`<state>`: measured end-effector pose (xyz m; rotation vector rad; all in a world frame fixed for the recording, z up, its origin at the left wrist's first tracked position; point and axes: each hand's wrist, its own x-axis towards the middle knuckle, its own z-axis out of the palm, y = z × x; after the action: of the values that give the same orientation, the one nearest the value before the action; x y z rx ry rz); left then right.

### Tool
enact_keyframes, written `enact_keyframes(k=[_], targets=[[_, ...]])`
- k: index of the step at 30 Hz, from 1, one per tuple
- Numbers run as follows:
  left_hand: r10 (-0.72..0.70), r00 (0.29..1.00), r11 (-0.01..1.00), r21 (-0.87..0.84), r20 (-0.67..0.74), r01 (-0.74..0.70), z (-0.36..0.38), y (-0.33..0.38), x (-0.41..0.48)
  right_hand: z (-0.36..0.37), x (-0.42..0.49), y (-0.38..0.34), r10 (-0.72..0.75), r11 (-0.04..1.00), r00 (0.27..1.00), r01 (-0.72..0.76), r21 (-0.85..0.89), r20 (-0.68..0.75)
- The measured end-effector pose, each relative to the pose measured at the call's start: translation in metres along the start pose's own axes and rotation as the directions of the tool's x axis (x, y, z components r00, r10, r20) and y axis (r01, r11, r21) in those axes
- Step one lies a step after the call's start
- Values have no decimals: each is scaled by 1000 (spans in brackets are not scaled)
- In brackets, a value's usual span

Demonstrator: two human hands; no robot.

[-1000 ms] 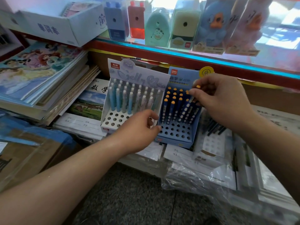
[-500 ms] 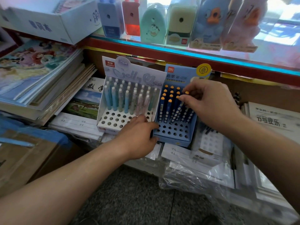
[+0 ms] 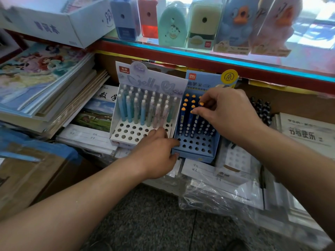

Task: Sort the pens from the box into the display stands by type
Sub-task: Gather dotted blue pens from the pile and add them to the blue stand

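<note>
Two display stands sit side by side under a shelf. The white stand (image 3: 126, 133) holds several pastel pens (image 3: 143, 111). The blue stand (image 3: 197, 147) holds several dark blue pens with orange caps (image 3: 188, 105). My left hand (image 3: 157, 153) grips the blue stand's front left corner, thumb under the edge and fingers on its hole grid. My right hand (image 3: 226, 111) is over the blue stand's back rows and pinches the top of an orange-capped pen (image 3: 194, 120) standing in a hole. The pen box is not in view.
Stacks of notebooks (image 3: 49, 93) lie to the left, exercise books (image 3: 90, 134) under the stands. A third white stand (image 3: 235, 160) and dark pens (image 3: 261, 109) sit to the right among plastic-wrapped packs (image 3: 217, 192). Boxed sharpeners (image 3: 203, 24) line the shelf above. A cardboard box (image 3: 27, 169) stands low left.
My right hand has come down with the orange-capped pen into the blue stand's rows. My left hand has slid from the white stand onto the blue stand's front corner.
</note>
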<state>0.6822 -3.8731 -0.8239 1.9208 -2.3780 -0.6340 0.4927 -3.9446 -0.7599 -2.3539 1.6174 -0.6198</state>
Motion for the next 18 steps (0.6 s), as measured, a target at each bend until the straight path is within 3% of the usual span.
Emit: enact_keyframes(k=[5,18], targets=[[-2,1000,1000,24,13,1,1,1,-1,-8,3,0,-3,1000,998,5,-25,63],[-3,1000,999,41,25,2,0,2,0,7,-5,-8,-9,994,997,17,-108,73]])
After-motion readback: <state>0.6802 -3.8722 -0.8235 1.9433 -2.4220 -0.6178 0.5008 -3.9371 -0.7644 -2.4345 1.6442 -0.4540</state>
